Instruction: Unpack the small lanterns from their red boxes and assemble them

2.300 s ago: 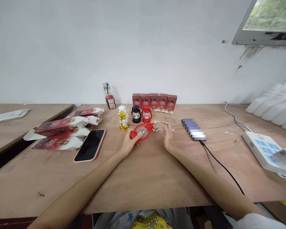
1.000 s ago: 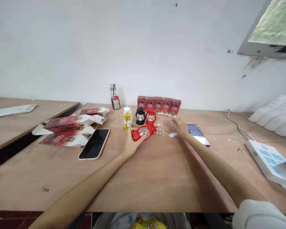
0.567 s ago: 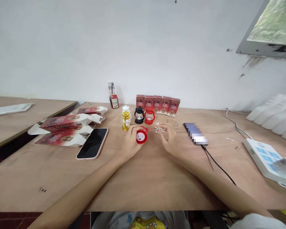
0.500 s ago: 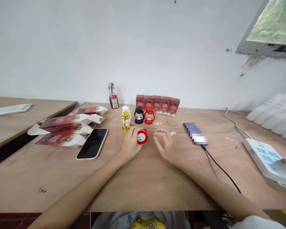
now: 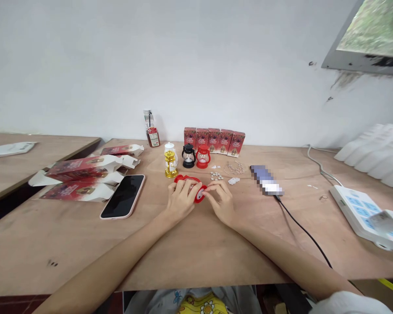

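My left hand [image 5: 182,197] is closed around a small red lantern [image 5: 201,195] lying on its side, its round base turned to the right. The base shows a white disc with a dark spot. My right hand [image 5: 221,200] is at that base with thumb and forefinger pinched together against its rim; whatever they hold is too small to make out. Beyond the hands stand a gold lantern [image 5: 171,165], a white lantern [image 5: 169,147] partly behind it, a black lantern [image 5: 188,157] and another red lantern [image 5: 203,158]. Several small round silvery discs [image 5: 216,176] lie near my right fingers.
Several red printed boxes [image 5: 214,140] stand by the wall beside a bottle [image 5: 153,136]. Opened boxes [image 5: 81,169] and a phone [image 5: 123,197] lie left. Wire pieces [image 5: 236,168], white bits [image 5: 233,180], a cabled phone [image 5: 267,179] and a power strip [image 5: 367,213] lie right.
The red lantern has tipped so its base faces right. My right hand has moved left from above the small discs to the base, its fingers closing into a pinch.
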The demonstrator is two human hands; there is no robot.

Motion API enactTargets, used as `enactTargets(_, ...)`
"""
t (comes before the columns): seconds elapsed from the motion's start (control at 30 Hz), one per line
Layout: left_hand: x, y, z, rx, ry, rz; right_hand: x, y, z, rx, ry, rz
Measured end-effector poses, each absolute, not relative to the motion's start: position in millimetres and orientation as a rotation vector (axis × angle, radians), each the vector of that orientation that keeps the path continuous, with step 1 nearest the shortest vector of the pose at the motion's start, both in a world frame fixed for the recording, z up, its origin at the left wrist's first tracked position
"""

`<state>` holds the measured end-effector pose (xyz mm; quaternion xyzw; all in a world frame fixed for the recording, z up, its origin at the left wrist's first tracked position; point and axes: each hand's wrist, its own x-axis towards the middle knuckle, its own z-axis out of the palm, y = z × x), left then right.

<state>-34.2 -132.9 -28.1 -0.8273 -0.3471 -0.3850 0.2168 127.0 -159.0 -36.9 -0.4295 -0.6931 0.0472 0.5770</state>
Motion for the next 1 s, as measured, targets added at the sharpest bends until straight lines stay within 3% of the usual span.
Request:
enactTargets(0.7,-40.8,-119.1,-33.0,-2.510,-0.978,-1.151,127.6,-160.4,-35.7,-0.984,-1.629,0.240)
enactTargets(1.0,-40.8,-121.4,-32.6,-2.434,-0.853,-1.022,124.4,-160.6,-43.1,-1.052,-1.474,0.661)
